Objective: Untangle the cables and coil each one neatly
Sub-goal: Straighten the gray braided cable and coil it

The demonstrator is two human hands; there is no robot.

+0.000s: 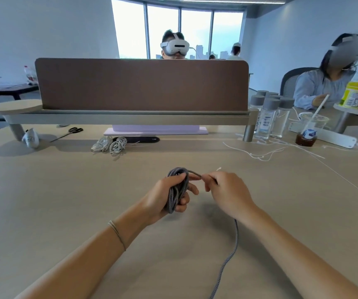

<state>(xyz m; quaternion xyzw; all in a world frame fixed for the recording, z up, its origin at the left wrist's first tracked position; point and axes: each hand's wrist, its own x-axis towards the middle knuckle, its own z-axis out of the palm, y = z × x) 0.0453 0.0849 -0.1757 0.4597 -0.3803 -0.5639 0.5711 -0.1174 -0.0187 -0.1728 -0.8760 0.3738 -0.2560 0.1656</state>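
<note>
A grey braided cable point(177, 188) is wound in several loops around my left hand point(169, 197), which is closed on the coil above the middle of the beige table point(65, 201). My right hand point(227, 193) pinches the same cable just right of the coil, and a thin white tie sticks out above its fingers. The cable's free tail point(234, 249) runs from under my right wrist down to the near edge of the table. Two coiled white cables point(111, 144) lie farther back, under the desk shelf.
A brown divider panel point(141, 85) on a raised shelf spans the back of the table. Scissors point(70, 132) and a small white bag point(30, 139) lie back left. Loose white ties point(266, 152), clear bottles point(268, 117), a drink cup point(307, 132) and a power strip point(329, 137) sit back right. People sit beyond.
</note>
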